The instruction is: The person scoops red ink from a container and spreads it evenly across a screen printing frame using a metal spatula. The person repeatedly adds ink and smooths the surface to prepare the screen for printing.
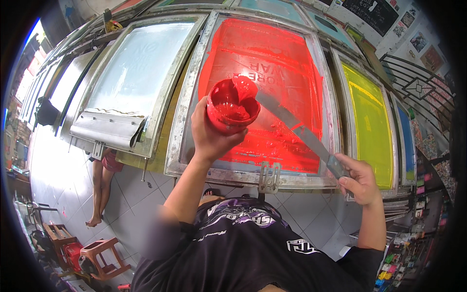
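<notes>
My left hand (210, 138) is wrapped round a red tub (227, 124) of thick red ink, held tilted above a screen-printing frame (191, 92). In my right hand (360, 179) is a long ink spatula (304, 134), gripped by its dark handle. Its metal blade reaches left and up toward the tub, with the tip close to the rim. Red ink clings to part of the blade. A glossy clump of ink (244, 87) stands at the tub's far rim. Below, red ink (265, 44) coats the frame's mesh, lying thicker in lumps near the front.
A pale screen (141, 63) stands at left, with a metal flap (104, 129) at its front. On the right are a yellow screen (369, 126) and a blue one (405, 138). A metal clamp (269, 177) juts from the front edge. Another person's legs (100, 185) and stools (103, 258) are lower left.
</notes>
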The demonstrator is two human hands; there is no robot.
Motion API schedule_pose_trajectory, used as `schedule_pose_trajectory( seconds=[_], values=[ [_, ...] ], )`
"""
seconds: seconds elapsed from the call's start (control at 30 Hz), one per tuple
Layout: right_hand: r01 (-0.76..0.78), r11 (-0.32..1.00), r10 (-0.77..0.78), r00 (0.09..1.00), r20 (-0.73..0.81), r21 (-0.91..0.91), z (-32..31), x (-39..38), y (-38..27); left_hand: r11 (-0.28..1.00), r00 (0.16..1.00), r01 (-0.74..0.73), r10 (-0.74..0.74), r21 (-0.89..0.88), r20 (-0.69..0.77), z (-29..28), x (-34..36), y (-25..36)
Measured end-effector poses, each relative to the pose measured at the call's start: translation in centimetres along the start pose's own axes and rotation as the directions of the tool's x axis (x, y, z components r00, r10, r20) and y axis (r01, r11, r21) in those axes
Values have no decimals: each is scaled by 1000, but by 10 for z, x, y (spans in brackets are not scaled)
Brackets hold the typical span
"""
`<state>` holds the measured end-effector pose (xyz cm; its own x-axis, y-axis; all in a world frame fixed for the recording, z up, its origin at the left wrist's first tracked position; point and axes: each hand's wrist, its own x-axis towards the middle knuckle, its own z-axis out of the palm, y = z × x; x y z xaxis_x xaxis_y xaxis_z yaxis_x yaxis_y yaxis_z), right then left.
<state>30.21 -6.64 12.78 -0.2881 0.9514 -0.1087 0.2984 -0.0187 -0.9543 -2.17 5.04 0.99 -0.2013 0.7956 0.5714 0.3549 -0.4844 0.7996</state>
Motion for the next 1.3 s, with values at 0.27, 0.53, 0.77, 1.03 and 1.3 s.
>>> schedule_pose_trajectory(
  seconds=[0.27, 0.53, 0.77, 1.03, 1.3],
  values=[
    [-175, 913, 95, 969, 226, 368, -6, 6, 20, 997, 999, 27, -25, -78, 23, -6, -2, 6],
    [-21, 986, 39, 994, -104, 165, -15, 36, 42, 972, 989, 141, -149, -187, -26, -27, -18, 4],
    [3, 481, -362, 911, -196, -877, 6, 79, 86, 960, 973, 216, -227, -177, -48, -47, -25, 2],
    [-77, 428, -323, 918, -232, -900, 4, 91, 95, 966, 967, 217, -232, -140, -106, -62, -31, -7],
    [-63, 646, -170, 960, -224, -761, -11, 99, 89, 961, 963, 217, -239, -172, -122, -66, -30, -2]
  ],
)
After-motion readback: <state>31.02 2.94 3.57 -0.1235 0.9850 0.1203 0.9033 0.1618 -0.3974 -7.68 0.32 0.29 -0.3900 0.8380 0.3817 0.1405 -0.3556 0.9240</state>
